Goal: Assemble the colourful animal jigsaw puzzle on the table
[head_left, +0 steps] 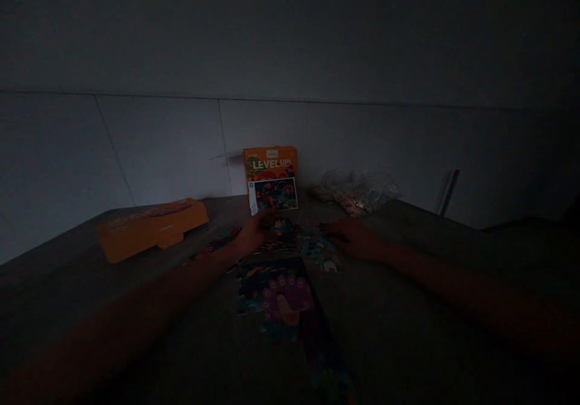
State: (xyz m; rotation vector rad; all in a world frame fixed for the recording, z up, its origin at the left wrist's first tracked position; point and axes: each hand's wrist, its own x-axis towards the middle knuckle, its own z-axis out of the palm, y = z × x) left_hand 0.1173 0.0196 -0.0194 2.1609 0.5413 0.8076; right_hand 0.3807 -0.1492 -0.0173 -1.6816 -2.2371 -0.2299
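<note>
In the dim head view, my left hand [252,233] reaches over the left side of a heap of loose jigsaw pieces [284,228], fingers apart. My right hand [353,239] is at the right of the heap, its fingertips closed on a small dark puzzle piece [322,226]. More teal puzzle pieces [319,249] lie between the hands. Nearer me is a joined puzzle section [287,296] with a purple, ringed creature and a dark strip running down its right side. Fine finger detail is lost in the dark.
Behind the pieces an orange "LEVEL UP!" box [272,162] stands against the wall, with a picture card [274,195] leaning on it. An orange box part [154,228] lies at the left. Crumpled clear plastic bags [362,192] sit at back right on the grey table [389,332].
</note>
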